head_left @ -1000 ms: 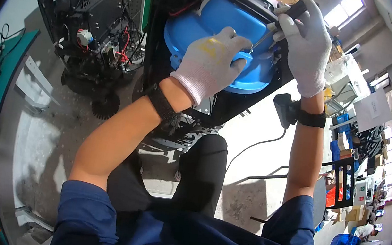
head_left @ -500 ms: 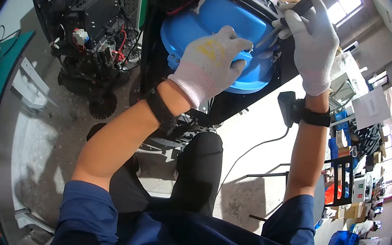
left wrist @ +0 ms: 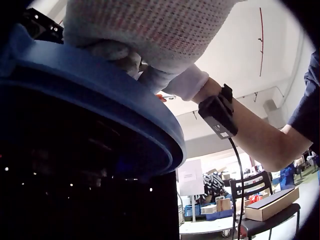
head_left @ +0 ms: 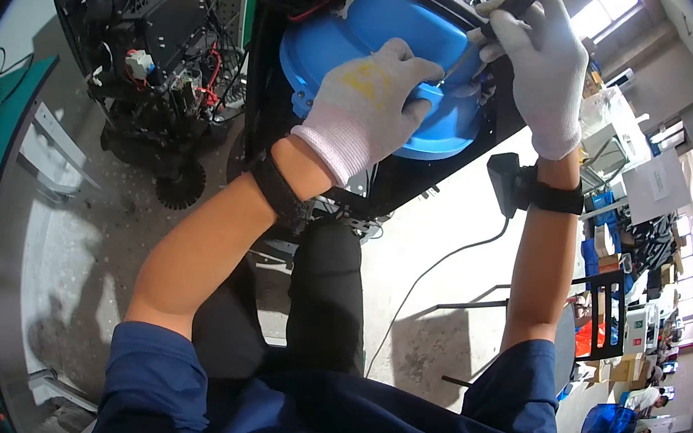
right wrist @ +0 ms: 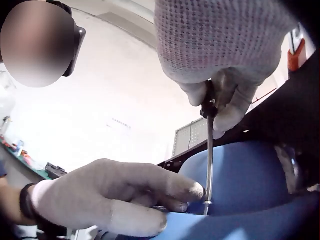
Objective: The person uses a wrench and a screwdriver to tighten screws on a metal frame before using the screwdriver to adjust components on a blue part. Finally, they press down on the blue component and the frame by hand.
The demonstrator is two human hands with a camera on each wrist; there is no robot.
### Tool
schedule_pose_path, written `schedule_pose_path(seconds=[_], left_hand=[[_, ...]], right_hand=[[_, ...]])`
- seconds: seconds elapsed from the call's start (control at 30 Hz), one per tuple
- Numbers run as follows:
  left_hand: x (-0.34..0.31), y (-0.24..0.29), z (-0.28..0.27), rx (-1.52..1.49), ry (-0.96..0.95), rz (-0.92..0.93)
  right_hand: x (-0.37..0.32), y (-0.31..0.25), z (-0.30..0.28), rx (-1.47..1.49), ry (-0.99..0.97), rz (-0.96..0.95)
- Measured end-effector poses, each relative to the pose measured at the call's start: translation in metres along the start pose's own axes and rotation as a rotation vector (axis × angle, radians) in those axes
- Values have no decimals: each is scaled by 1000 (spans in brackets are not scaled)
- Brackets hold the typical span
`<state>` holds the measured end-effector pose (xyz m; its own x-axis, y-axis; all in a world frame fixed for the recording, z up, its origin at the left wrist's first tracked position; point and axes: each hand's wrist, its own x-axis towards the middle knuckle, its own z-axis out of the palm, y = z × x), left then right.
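My gloved right hand (head_left: 545, 76) grips the black handle of a screwdriver (head_left: 513, 10) at the upper right of the head view. Its metal shaft slants down to a blue plastic cover (head_left: 405, 25). In the right wrist view the screwdriver (right wrist: 210, 160) stands nearly upright, its lower end at a small screw (right wrist: 207, 202) by the cover's raised edge. My gloved left hand (head_left: 369, 102) rests over the cover, index fingertip right beside the screwdriver's lower end. Its thumb lies apart from the index finger. The left wrist view shows the glove over the cover's rim (left wrist: 100, 75).
A black housing (head_left: 403, 180) surrounds the blue cover. At left stands a dark machine with exposed wires (head_left: 166, 64), beside a green-topped table (head_left: 22, 107). A black chair (head_left: 602, 317) and a cable (head_left: 445, 259) are at the right.
The right hand stays on the screwdriver, with its handle shifted slightly. The left hand keeps its place on the blue cover. The person's legs have moved a little.
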<state>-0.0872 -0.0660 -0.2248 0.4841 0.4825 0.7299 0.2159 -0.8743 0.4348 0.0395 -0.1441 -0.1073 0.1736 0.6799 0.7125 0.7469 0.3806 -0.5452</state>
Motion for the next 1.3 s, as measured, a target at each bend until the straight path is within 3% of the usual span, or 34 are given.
schedule_pose_path(seconds=[0.1,0.2,0.27,0.3,0.37,0.4,0.43,0.5,0.63,0.97,1.03,1.13,1.27,1.3], left_hand=[[2,-4,-1,-52,0,-4],[9,-12,-11,-131,-52,11],[17,-8,-22,-165,-99,33],[24,-2,-31,-176,-59,28],[35,4,-35,-180,-20,31],[45,4,-35,-91,161,198],[54,4,-34,-4,342,368],[62,1,-28,63,358,362],[73,-8,-16,116,345,425],[74,1,-8,123,289,305],[77,5,-11,117,186,189],[85,10,-13,98,181,102],[102,10,-20,155,91,135],[103,16,-26,58,-30,20]], right_hand=[[7,-1,-7,-76,-40,46],[19,11,-11,-164,-54,-59],[37,44,-20,-369,-4,-585],[34,35,-18,-364,7,-595],[23,12,-13,-329,-66,-388],[36,62,-17,-74,-41,-267],[37,59,-18,-71,-25,-277],[36,51,-21,-22,-91,-173],[37,54,-22,159,-131,-67],[38,55,-16,224,-18,2],[40,60,-19,151,-9,2],[44,68,-23,77,-9,-25],[44,72,-25,37,-26,-97],[43,68,-24,27,-27,-109]])
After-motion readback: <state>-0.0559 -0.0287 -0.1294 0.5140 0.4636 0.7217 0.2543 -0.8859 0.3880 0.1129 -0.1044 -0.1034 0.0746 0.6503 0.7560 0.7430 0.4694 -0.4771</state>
